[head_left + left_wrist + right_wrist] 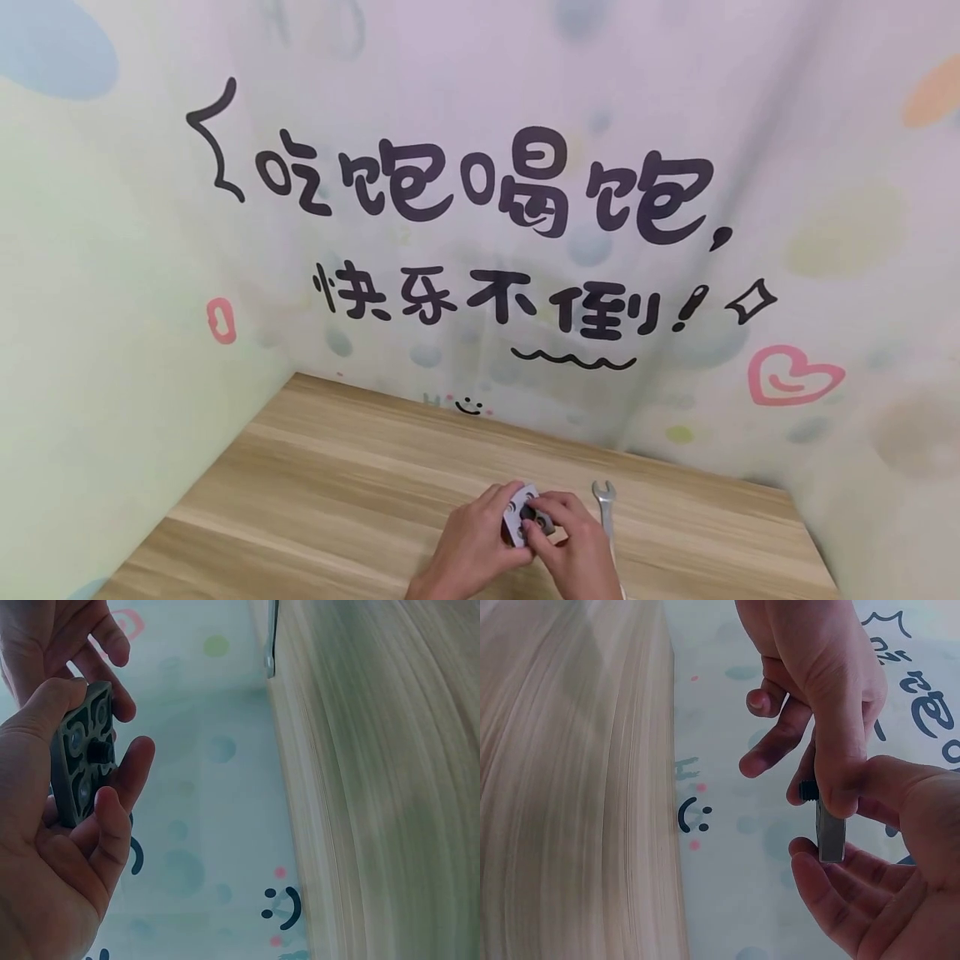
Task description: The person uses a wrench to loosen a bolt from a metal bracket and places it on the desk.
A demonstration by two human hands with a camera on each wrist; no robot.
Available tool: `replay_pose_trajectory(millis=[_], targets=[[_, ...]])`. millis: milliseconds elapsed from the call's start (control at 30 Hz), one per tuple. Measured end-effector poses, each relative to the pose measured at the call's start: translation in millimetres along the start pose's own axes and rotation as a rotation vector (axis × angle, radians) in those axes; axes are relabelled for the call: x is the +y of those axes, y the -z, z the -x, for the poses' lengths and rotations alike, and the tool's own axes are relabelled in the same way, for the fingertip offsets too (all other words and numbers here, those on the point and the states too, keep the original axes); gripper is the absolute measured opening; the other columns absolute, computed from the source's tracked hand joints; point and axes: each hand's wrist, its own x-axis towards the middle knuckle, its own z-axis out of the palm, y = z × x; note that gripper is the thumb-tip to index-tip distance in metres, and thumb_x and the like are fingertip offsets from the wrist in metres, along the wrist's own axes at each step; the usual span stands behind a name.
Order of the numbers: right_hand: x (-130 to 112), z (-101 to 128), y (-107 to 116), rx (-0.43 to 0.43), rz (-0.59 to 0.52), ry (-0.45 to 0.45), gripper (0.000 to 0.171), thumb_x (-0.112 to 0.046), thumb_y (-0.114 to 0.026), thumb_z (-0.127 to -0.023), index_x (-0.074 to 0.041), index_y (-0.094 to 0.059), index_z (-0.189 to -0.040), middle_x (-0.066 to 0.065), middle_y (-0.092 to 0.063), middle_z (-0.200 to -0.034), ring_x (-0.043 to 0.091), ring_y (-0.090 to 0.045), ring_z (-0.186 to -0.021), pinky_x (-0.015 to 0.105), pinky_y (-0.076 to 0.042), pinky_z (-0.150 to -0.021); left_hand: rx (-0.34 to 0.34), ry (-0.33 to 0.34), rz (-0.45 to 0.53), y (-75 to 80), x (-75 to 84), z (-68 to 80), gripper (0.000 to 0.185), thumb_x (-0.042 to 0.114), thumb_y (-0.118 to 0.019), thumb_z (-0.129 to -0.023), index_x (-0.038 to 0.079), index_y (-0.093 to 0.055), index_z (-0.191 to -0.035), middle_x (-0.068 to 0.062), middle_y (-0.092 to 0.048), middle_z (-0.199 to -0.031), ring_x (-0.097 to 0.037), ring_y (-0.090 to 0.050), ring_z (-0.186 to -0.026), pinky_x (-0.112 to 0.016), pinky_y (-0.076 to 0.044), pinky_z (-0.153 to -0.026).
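Observation:
In the head view my left hand (471, 540) grips a small square grey metal plate (512, 518) by its edges, tilted above the table. The plate has round holes near its corners. A black threaded bolt (808, 790) sticks out from one side of the plate in the right wrist view. The left wrist view shows the ribbed face, with the bolt's dark end (99, 751) at its middle. My right hand (579, 552) pinches at the plate's centre with thumb and index finger, around the bolt. Its other fingers hang loosely curled, and its fingertips partly hide the bolt.
An open-ended wrench (606, 508) lies on the wooden table (337, 475), just beyond and right of my right hand. A printed cloth wall (480, 250) with black lettering rises behind the table's far edge, and more cloth (112, 333) stands along the left.

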Motion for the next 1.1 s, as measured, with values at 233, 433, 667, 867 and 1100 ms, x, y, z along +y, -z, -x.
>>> replay_pose_trajectory(millis=[233,433,667,867,1100], targets=[[-0.3,0.2,0.7,-0.012,0.011,0.013,0.024,-0.005,-0.077,-0.081,-0.016,-0.077,-0.102,-0.001,-0.066,-0.104,0.014,-0.065,-0.086,0.017,-0.049,-0.054,-0.016,0.01,-0.001,0.6,-0.4,-0.3,0.064,0.033,-0.082,-0.072,0.01,-0.06,-0.127,0.0,-0.068,-0.109,-0.005,-0.064,-0.086,-0.017,-0.049,-0.066],[2.8,2.3,-1.7,0.027,0.009,0.075,0.029,0.0,-0.076,-0.078,-0.016,-0.078,-0.102,-0.001,-0.067,-0.103,0.011,-0.064,-0.083,0.017,-0.049,-0.053,-0.013,-0.004,-0.022,0.5,-0.5,1.1,0.063,0.032,-0.083,-0.071,0.009,-0.061,-0.126,0.0,-0.068,-0.107,-0.005,-0.064,-0.085,-0.018,-0.05,-0.066],[6.3,4.5,-3.3,0.03,-0.021,0.113,0.028,0.002,-0.075,-0.076,-0.012,-0.078,-0.1,0.001,-0.066,-0.101,0.007,-0.063,-0.08,0.015,-0.048,-0.049,0.02,-0.028,-0.054,-2.0,-1.1,2.9,0.062,0.034,-0.082,-0.07,0.01,-0.062,-0.123,0.002,-0.069,-0.104,-0.004,-0.064,-0.084,-0.017,-0.049,-0.065],[2.7,2.7,3.5,-0.098,-0.076,-0.054,0.031,-0.018,-0.075,-0.086,-0.011,-0.07,-0.116,0.007,-0.065,-0.111,0.017,-0.068,-0.084,0.018,-0.049,-0.053,0.055,-0.052,-0.065,-4.3,-1.3,2.5,0.064,0.034,-0.083,-0.067,0.01,-0.063,-0.123,0.003,-0.068,-0.101,-0.003,-0.062,-0.082,-0.018,-0.049,-0.064],[-4.6,3.5,3.4,-0.14,-0.082,-0.205,0.036,-0.03,-0.078,-0.084,-0.01,-0.061,-0.108,0.007,-0.066,-0.101,0.02,-0.07,-0.082,0.019,-0.05,-0.055,-0.034,0.001,-0.015,-2.1,0.8,3.8,0.066,0.036,-0.083,-0.069,0.008,-0.062,-0.125,0.0,-0.068,-0.105,-0.004,-0.061,-0.084,-0.022,-0.05,-0.066]])
